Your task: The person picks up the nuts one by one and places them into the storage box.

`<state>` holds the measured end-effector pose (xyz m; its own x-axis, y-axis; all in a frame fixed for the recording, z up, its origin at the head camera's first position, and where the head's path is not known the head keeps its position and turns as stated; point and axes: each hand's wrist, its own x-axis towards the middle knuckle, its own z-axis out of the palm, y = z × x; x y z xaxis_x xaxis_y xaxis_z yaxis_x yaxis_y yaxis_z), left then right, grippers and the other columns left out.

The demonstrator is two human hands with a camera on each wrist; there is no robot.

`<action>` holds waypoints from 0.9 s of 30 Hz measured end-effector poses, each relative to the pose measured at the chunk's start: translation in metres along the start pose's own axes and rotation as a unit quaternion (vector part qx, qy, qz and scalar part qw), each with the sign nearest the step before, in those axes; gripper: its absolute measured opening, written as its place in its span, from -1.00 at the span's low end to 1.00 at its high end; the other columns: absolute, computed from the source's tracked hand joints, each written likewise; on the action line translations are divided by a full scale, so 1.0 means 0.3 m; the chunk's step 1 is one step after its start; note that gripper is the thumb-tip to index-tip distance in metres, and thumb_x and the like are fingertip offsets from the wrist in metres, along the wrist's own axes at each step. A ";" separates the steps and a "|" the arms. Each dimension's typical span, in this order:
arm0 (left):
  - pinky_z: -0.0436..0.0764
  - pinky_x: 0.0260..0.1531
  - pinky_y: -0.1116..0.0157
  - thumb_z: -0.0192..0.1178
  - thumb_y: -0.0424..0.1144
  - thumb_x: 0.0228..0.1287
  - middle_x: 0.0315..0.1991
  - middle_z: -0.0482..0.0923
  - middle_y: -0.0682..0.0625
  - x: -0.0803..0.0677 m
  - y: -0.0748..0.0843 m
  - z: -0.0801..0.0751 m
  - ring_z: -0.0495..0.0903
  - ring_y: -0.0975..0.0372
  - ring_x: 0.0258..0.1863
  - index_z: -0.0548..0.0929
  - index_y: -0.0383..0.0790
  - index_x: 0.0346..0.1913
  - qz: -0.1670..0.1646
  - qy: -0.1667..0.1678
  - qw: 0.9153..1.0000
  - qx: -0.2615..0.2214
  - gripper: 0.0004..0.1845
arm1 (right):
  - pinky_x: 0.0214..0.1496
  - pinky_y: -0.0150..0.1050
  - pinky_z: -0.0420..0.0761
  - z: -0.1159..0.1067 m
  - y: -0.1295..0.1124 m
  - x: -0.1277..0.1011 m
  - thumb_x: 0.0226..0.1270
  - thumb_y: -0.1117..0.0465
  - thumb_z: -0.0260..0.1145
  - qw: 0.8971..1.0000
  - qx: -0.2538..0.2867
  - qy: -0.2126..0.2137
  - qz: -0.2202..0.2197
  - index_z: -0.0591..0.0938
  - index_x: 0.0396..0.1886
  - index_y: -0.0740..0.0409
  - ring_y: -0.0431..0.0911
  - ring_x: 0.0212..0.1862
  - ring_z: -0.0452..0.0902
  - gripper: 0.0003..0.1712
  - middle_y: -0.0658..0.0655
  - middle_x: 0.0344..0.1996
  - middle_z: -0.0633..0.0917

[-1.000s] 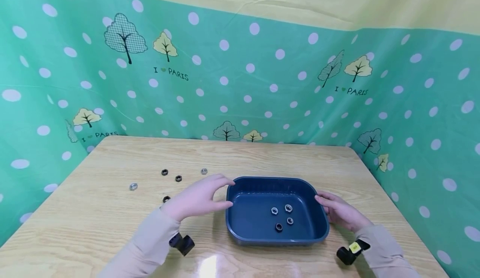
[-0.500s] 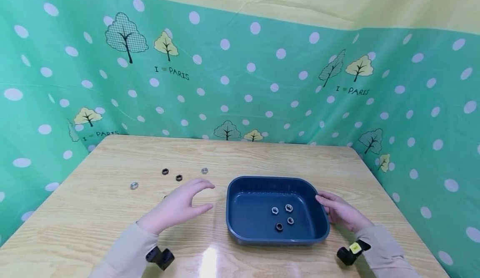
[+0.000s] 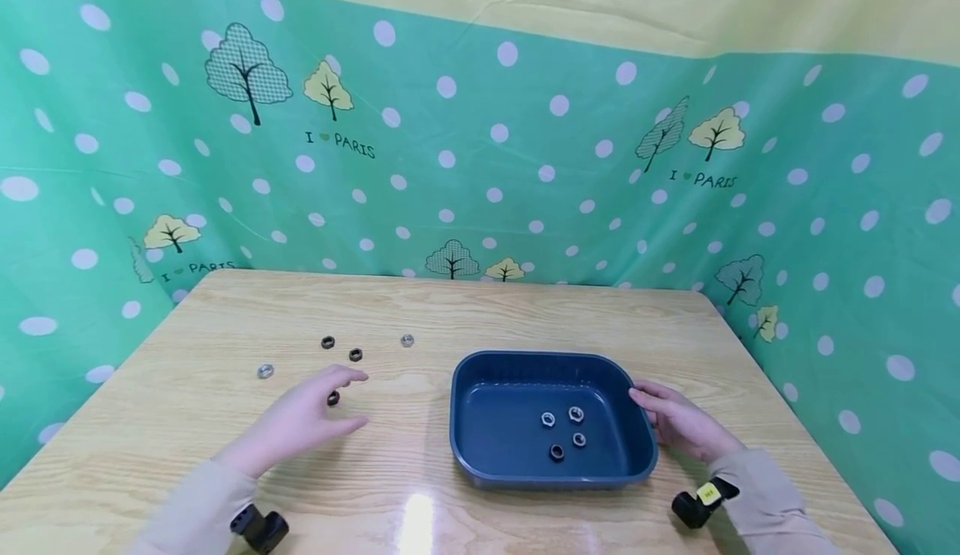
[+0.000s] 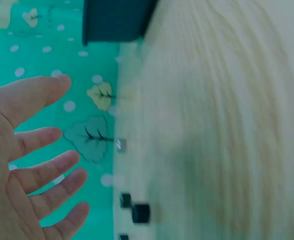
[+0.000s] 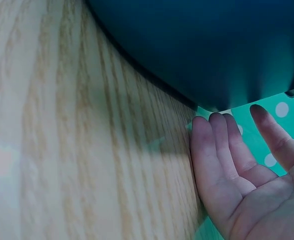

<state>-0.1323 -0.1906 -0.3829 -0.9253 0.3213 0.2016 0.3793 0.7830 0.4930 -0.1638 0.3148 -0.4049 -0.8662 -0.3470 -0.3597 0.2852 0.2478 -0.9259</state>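
Observation:
My left hand (image 3: 307,413) is over the left part of the table, fingers spread and thumb apart, holding nothing. A black hex nut (image 3: 333,398) shows between its thumb and fingers in the head view. Beyond lie two more black nuts, one nearer (image 3: 356,355) and one farther (image 3: 327,342), plus a silver nut (image 3: 265,371) at left and another silver nut (image 3: 407,340) toward the middle. My right hand (image 3: 678,423) rests against the right side of a dark blue tray (image 3: 468,472), fingertips at its wall. In the tray are several nuts, including a black one (image 3: 557,452) and a silver one (image 3: 576,414).
The wooden table (image 3: 525,309) ends at the back against a green dotted cloth (image 3: 480,163), which also hangs along the right side. Each wrist carries a small black camera, one on the left (image 3: 260,528) and one on the right (image 3: 697,507).
My left hand has moved left, away from the tray's left rim and toward the loose nuts on the table. My right hand and the tray have stayed in place.

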 end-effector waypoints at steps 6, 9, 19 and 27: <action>0.49 0.03 -0.09 0.39 -0.18 0.04 0.05 0.56 -0.21 -0.030 -0.062 -0.012 0.54 -0.10 0.02 0.53 -0.34 0.09 -0.018 0.009 0.999 -0.027 -0.45 | 0.08 -0.03 0.56 -0.001 -0.002 0.000 0.49 -0.04 -0.02 1.000 0.000 -0.001 -0.003 -0.10 0.40 0.47 -0.19 -0.04 0.60 -0.16 0.05 0.03 0.63; 0.47 0.03 -0.11 0.37 -0.18 0.07 0.05 0.56 -0.22 -0.035 -0.088 -0.018 0.54 -0.10 0.02 0.51 -0.37 0.11 -0.038 -0.002 0.998 -0.054 -0.45 | 0.07 -0.04 0.56 -0.002 -0.001 0.000 0.49 -0.03 -0.02 1.000 0.000 -0.002 -0.005 -0.09 0.40 0.47 -0.19 -0.05 0.61 -0.17 0.03 0.01 0.64; 0.49 0.00 -0.10 0.36 -0.15 0.09 0.06 0.52 -0.32 -0.042 -0.147 -0.019 0.53 -0.13 0.00 0.43 -0.45 0.18 -0.063 -0.035 0.996 -0.055 -0.35 | 0.07 -0.04 0.56 -0.003 0.000 0.000 0.48 -0.04 -0.02 1.000 0.001 -0.002 -0.001 -0.13 0.40 0.48 -0.19 -0.04 0.60 -0.15 0.06 0.04 0.62; 0.50 0.02 -0.08 0.34 -0.19 0.08 -0.01 0.55 -0.30 -0.025 -0.173 -0.002 0.55 -0.13 -0.01 0.52 -0.43 0.08 -0.057 -0.027 0.997 0.032 -0.47 | 0.07 -0.02 0.56 -0.004 0.000 0.001 0.48 -0.04 -0.01 1.000 -0.001 0.000 -0.002 -0.11 0.39 0.48 -0.19 -0.04 0.60 -0.15 0.05 0.03 0.62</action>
<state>-0.1452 -0.2340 -0.4096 -0.9619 0.2541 0.1006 0.2716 0.8479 0.4552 -0.1646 0.3156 -0.4048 -0.8676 -0.3481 -0.3552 0.2798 0.2488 -0.9273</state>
